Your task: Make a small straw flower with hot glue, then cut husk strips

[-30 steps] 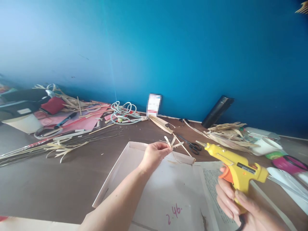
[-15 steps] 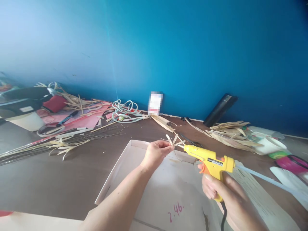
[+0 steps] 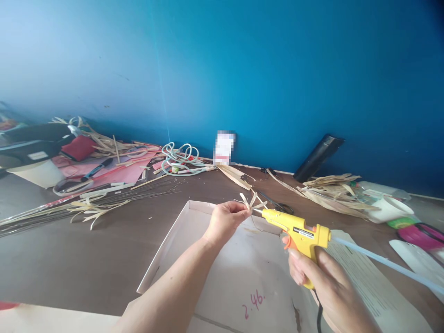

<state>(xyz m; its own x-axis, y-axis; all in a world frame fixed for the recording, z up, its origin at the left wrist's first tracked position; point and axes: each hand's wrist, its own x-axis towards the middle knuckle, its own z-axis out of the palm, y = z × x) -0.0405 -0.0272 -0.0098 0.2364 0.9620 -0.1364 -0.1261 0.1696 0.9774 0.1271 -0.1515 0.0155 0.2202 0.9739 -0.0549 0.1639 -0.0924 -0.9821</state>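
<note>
Between the thumb and fingers of my left hand (image 3: 227,222) is pinched a small flower-like piece of pale dried husk strips (image 3: 252,200), its strips fanning upward. My right hand (image 3: 319,273) is wrapped round the handle of a yellow glue gun (image 3: 296,227), one finger at the orange trigger (image 3: 287,241). The gun's nozzle points left and sits right at the base of the husk piece; whether it touches is too small to tell. A clear glue stick (image 3: 385,260) sticks out of the gun's back. Both hands are above a shallow white box lid (image 3: 166,249).
Coiled pale cable (image 3: 180,159), pink paper (image 3: 135,167) and thin wires (image 3: 138,196) lie at the left. A dark tube (image 3: 319,158) leans on the blue wall. Dried husks (image 3: 333,194), a white cup (image 3: 390,209) and a printed sheet (image 3: 367,282) are at the right.
My right hand has moved the glue gun slightly left, its nozzle closer to the husk piece. My left hand has stayed almost still.
</note>
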